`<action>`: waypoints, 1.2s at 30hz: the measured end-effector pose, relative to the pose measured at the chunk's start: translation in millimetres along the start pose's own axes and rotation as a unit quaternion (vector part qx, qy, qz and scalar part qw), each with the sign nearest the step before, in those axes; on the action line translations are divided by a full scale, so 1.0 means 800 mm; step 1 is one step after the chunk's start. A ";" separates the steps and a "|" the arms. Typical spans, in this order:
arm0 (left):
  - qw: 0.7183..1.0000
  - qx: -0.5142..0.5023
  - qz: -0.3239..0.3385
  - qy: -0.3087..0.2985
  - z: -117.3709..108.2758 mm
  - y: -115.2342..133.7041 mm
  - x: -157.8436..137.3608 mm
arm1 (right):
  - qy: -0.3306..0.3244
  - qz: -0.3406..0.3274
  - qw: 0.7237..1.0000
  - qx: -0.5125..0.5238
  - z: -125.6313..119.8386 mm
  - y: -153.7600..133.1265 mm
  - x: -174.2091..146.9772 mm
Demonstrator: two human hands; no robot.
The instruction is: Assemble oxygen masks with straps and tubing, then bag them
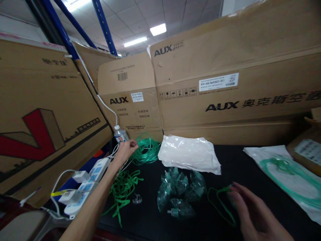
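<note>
My left hand reaches to the coil of thin green tubing at the back, its thumb and fingers pinched together at the coil's left edge. My right hand is closed on a green elastic strap, which hangs in a loop to the left of the fingers. Something clear and dark shows behind those fingertips, partly hidden; it may be a mask. Between the hands lie several clear green-tinted oxygen masks in a cluster. A tangle of green elastic straps sits nearer my left forearm, beside small clear pieces.
White plastic bags lie stacked at the back of the black table. At right, coiled tubing rests on a white bag, near a cardboard box. A power strip, cables and a plastic bottle stand left. Cardboard walls enclose the table.
</note>
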State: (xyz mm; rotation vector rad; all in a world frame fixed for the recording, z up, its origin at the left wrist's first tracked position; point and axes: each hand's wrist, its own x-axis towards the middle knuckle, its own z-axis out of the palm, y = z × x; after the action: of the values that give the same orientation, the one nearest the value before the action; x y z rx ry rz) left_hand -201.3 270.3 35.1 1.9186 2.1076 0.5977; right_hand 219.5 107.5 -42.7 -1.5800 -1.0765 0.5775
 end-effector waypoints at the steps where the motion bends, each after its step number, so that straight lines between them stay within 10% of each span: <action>1: 1.000 -0.014 -0.006 0.004 -0.006 -0.002 0.002 | -0.081 -0.022 0.996 0.022 0.016 -0.022 -0.003; 5: 0.997 -0.065 -0.013 0.038 -0.035 -0.001 0.000 | -0.294 -0.062 0.947 0.117 0.102 -0.099 -0.007; 10: 0.981 -0.143 0.013 0.129 -0.085 0.007 -0.013 | -0.371 -0.046 0.913 0.167 0.179 -0.122 -0.013; 19: 0.900 -0.348 0.081 0.250 -0.169 0.057 -0.052 | -0.417 0.060 0.856 0.300 0.206 -0.132 -0.030; 28: 0.850 -0.467 0.110 0.216 -0.158 0.118 -0.090 | -0.526 0.247 0.694 0.426 0.249 -0.211 0.004; 36: 0.847 -0.509 0.100 0.115 -0.124 0.113 -0.131 | -0.461 0.179 0.736 0.462 0.239 -0.231 0.025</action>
State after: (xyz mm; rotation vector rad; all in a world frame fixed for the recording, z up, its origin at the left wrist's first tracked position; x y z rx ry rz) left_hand -151.4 158.1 152.7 1.4264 1.1863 1.6390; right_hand 10.5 221.1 78.3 -0.5146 -0.8687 1.9541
